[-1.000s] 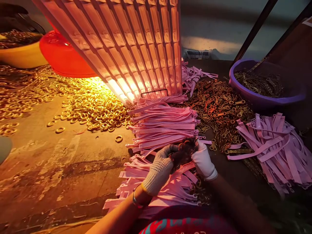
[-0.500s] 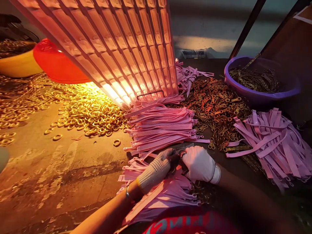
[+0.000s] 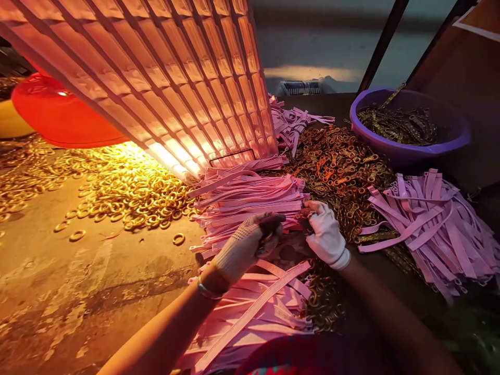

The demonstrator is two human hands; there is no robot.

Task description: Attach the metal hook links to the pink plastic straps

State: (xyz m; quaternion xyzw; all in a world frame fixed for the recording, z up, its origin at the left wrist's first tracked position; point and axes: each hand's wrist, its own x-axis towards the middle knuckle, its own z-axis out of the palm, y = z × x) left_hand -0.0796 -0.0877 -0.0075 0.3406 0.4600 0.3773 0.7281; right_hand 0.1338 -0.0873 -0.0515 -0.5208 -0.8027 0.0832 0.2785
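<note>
My left hand (image 3: 245,244), in a dotted knit glove, is closed around a dark clump of small metal clasps just below the stacked pink straps (image 3: 250,200). My right hand (image 3: 325,235), in a white glove, pinches a small metal clasp at the right end of that stack. More pink straps (image 3: 258,307) lie fanned out under my forearms. A heap of bronze metal clasps (image 3: 344,166) spreads right beside my right hand.
A large pink ribbed plastic crate (image 3: 175,78) leans over the floor. Gold rings (image 3: 133,192) are scattered at the left, by a red basin (image 3: 58,114). At the right sit a purple basin (image 3: 410,148) of clasps and another pile of pink straps (image 3: 437,224).
My hands, close together over the near straps, have separated and risen to the stacked straps. The right one turned and now pinches at the stack's end. The camera shifted right.
</note>
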